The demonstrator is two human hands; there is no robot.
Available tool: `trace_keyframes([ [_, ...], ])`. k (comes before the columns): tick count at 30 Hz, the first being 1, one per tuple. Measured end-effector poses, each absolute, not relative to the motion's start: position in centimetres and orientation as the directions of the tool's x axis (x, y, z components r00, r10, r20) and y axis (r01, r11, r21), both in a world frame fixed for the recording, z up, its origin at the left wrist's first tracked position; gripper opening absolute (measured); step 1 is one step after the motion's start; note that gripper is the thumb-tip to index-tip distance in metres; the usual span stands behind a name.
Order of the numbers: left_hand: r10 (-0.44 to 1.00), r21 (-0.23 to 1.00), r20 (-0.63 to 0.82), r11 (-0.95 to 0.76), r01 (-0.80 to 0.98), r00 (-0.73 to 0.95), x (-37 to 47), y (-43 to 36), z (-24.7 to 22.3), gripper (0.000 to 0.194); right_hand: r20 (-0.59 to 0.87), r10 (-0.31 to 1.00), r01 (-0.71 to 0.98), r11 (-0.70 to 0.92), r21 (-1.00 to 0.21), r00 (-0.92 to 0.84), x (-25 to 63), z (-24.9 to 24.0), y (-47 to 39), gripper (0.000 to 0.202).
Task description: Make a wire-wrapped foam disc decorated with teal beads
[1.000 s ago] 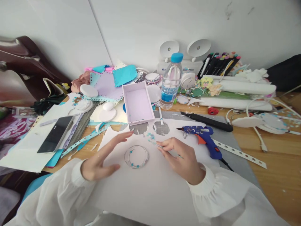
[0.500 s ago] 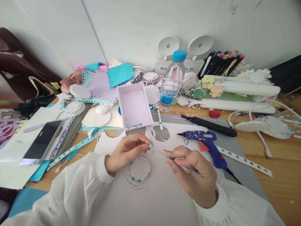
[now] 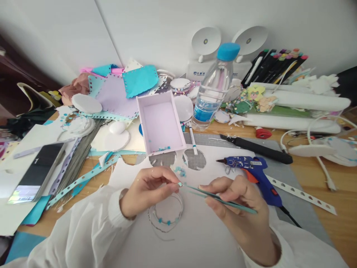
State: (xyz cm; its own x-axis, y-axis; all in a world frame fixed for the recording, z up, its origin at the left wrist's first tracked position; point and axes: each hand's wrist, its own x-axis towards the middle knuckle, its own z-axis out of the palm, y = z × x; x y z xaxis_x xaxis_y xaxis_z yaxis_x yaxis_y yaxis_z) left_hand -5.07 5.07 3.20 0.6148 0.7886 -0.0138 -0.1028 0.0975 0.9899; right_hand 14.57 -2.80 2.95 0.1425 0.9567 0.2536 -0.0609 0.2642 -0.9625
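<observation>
Between thumb and forefinger, my left hand (image 3: pixel 152 190) pinches a tiny pale-blue piece (image 3: pixel 180 184). My right hand (image 3: pixel 237 208) grips teal tweezers (image 3: pixel 225 201), their tips pointing left, close to that piece. Whether the tips touch it is too small to tell. Just behind the fingertips, a small cluster of blue pieces (image 3: pixel 180 171) lies on the white sheet (image 3: pixel 195 238). A thin ring with small blue pieces on it (image 3: pixel 168 222) rests on the sheet, partly below my left fingers.
Behind my hands stand a lilac open box (image 3: pixel 161 123) and a water bottle (image 3: pixel 213 89). To the right lie a blue glue gun (image 3: pixel 252 175) and a black cutter (image 3: pixel 259 149). A phone (image 3: pixel 39 171) sits at the left, near coloured sheets (image 3: pixel 117 96).
The view has shifted slightly. My left fingers now hold the tiny piece away from the blue cluster, and the tweezers have turned flatter, showing both arms.
</observation>
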Motion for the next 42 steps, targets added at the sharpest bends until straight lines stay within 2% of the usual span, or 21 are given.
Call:
trace_keyframes([
  [7,0.792,1.0,0.01,0.007,-0.026,0.611,-5.1,4.8,3.1,0.006,0.239,0.958,-0.069,0.252,-0.965,0.158,14.9,2.9,-2.8,0.024],
  [27,0.805,0.998,0.033,-0.063,0.029,0.593,-5.1,4.9,3.0,0.005,0.256,0.953,-0.042,0.266,-0.963,0.161,14.8,2.6,-2.7,0.025],
  [31,0.789,0.991,0.093,-0.131,0.019,0.607,-5.0,5.3,3.2,0.009,0.321,0.929,-0.005,0.327,-0.945,0.186,15.0,2.6,-2.3,0.025],
  [33,0.777,0.986,0.119,-0.163,0.016,0.618,-4.9,5.4,3.5,0.014,0.385,0.901,0.068,0.379,-0.923,0.203,15.0,2.8,-2.1,0.025],
  [36,0.769,0.991,0.099,-0.136,0.01,0.631,-4.8,5.5,3.8,0.022,0.535,0.833,0.289,0.483,-0.827,0.138,14.8,3.3,-1.7,0.026],
  [39,0.75,0.995,0.096,-0.087,-0.046,0.655,-4.8,5.4,3.8,0.026,0.702,0.689,0.495,0.681,-0.54,-0.181,14.1,3.9,-1.2,0.025],
  [42,0.752,0.994,0.079,-0.007,-0.112,0.654,-5.1,5.2,3.3,0.026,0.743,0.522,0.536,0.802,-0.262,-0.418,13.2,4.2,-0.5,0.019],
])
